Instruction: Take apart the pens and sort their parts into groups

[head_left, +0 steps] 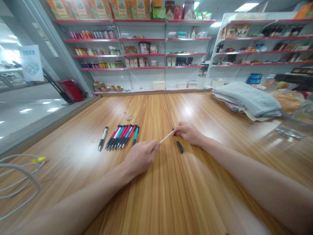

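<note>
A thin white pen refill (167,136) stretches between my two hands, low over the wooden table. My left hand (143,154) is closed on its near end. At the far end, my right hand (187,133) pinches it, with a small dark bit showing at the fingertips. A black pen part (180,147) lies on the table just below my right hand. Left of my left hand, several pens (120,137) in red, teal and white lie side by side. One teal pen (136,135) lies at their right end, and a white pen (103,138) lies apart on the left.
Beyond the pens lie a small ring (130,117) and a tiny metallic piece (125,112). Coiled white cable (31,176) occupies the left edge. Folded striped cloth (246,98) and a clear container (297,119) stand at right. Stocked shelves (141,39) rise behind the table.
</note>
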### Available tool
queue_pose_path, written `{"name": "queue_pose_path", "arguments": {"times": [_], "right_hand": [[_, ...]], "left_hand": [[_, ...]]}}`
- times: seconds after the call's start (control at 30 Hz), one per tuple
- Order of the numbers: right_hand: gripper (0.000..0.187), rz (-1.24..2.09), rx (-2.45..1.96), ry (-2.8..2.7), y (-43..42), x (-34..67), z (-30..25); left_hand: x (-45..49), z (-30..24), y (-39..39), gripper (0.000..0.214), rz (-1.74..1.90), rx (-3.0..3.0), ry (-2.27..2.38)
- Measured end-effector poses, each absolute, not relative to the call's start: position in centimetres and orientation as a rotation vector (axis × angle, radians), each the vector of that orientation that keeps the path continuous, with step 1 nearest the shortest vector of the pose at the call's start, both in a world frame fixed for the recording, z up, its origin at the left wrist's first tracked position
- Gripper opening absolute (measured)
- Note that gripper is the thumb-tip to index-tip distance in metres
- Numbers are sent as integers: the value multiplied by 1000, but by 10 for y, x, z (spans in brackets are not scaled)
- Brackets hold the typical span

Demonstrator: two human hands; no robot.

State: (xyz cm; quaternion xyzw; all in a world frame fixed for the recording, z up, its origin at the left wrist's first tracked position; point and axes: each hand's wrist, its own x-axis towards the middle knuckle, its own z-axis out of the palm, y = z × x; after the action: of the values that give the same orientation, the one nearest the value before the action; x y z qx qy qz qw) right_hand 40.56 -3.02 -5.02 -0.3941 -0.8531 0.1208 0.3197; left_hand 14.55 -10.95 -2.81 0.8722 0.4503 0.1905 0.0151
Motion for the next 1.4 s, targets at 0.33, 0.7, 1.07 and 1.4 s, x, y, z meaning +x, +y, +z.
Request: {"name": "queue_pose_path", "arguments": {"times": [0.33,0.7,1.07,1.4], "right_hand": [[19,300,-1000,-2207,-39,405,-42],[22,805,-740,-2394,-61,411,-30],[21,669,-625,-2521,-73,406,-29],[25,821,-794,-2142,-80,393,-26]], "left_hand": [[145,-30,-108,34,577,2715,1400],[143,-28,-110,35,579,2699,1394],[142,-30,-108,34,587,2720,1379],[144,-29,-111,34,630,2686,1299]]}}
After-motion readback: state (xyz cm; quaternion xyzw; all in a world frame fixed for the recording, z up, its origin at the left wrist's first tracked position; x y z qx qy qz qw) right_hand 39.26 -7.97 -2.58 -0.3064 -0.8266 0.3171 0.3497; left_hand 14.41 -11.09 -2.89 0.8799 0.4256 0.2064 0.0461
